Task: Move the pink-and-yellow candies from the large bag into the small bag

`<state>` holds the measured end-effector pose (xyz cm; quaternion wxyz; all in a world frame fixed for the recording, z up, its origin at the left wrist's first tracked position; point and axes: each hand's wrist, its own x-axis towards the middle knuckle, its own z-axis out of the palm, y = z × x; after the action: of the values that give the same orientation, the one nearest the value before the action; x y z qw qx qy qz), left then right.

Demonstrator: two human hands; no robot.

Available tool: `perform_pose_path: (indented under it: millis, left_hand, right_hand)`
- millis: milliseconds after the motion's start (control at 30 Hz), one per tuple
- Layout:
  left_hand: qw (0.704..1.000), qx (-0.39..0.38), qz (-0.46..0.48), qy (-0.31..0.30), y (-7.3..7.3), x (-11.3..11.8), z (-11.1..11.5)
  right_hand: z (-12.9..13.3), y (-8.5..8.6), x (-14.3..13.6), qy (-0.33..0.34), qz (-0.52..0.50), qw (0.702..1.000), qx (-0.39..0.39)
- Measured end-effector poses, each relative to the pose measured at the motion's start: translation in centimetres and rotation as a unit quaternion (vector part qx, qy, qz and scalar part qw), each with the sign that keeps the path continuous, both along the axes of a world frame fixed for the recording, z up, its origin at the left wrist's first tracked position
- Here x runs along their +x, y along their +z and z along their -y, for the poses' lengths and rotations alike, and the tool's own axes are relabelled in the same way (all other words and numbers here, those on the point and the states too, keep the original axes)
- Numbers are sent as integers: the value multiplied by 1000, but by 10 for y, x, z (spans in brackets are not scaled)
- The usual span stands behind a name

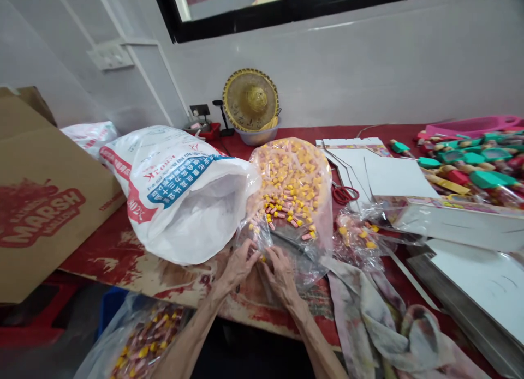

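Note:
My left hand [241,265] has its fingers curled together at the near edge of a clear plastic bag [323,215]. My right hand [281,274] is close beside it, its bent fingers against crumpled clear film. A small yellow-capped piece [263,258] shows between the fingertips of the two hands. What exactly each hand pinches is too small and partly hidden. Just beyond my hands, many small pink pieces with yellow caps [292,172] fill the far part of the clear bag. To the left, a white printed sack [192,204] lies with its mouth toward me.
A carton [49,204] stands at the left. Below the table edge hangs a bag of similar pieces [147,335]. Red scissors [345,193], white cardboard sheets [388,174], a cloth [380,313] and green-topped items [478,160] are on the right. A straw hat [251,100] leans by the wall.

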<state>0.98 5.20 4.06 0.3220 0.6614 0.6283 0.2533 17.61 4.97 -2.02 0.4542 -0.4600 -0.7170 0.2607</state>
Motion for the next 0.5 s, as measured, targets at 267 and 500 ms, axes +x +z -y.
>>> perform_pose_path:
  millis: [267,500]
  left_hand:
    - [967,21,-240,-86,0,34,-1]
    - [986,77,-145,7,-4,24,10]
  right_hand:
    - [-21,-2,34,-213,-36,975,58]
    - [-71,1,68,-239,59,969,12]
